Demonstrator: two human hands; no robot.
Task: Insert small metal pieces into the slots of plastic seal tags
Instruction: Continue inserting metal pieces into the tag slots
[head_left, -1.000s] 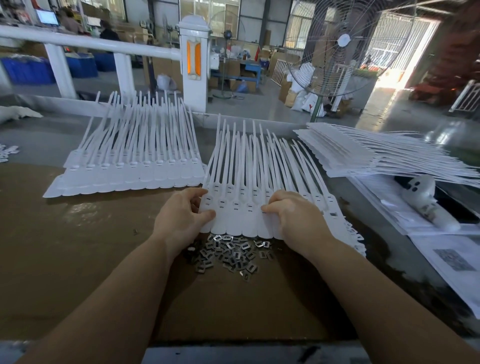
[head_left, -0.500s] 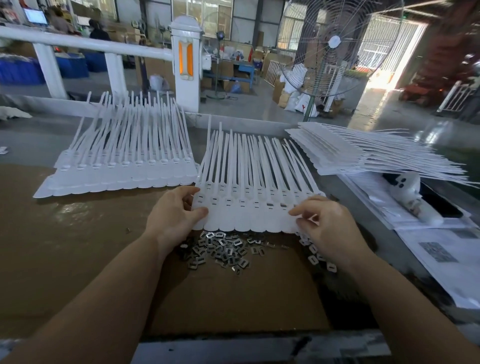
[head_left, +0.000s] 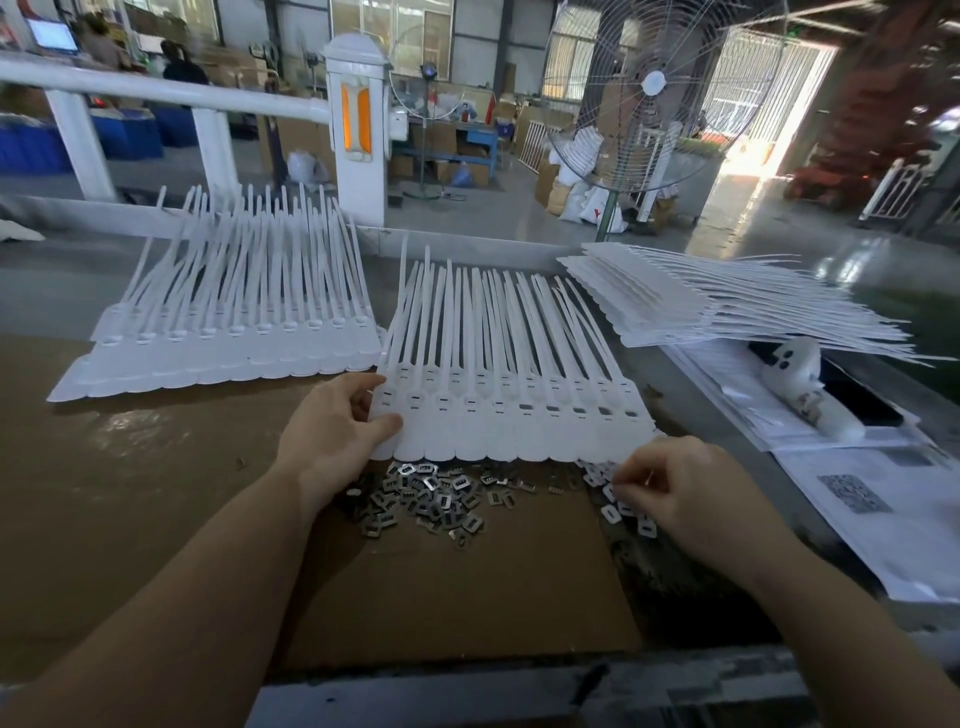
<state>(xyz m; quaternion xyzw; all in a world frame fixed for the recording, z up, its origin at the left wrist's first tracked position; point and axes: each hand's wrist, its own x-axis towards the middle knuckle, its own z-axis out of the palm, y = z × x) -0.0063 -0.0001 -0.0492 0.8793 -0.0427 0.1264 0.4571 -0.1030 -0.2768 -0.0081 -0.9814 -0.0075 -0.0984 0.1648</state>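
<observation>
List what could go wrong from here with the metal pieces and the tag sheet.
1. The small silver metal pieces lie loose against the near edge of the white plastic seal tag sheet; a nudge could scatter them or push some under the sheet.
2. The right hand reaches among the pieces with curled fingers, so it may lift several at once.
3. The left hand holds only the sheet's left edge, so the far side might shift.

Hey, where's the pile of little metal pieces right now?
In the head view the metal pieces lie low in the centre on the brown cardboard, just below the middle sheet of seal tags, between the left hand and right hand.
</observation>
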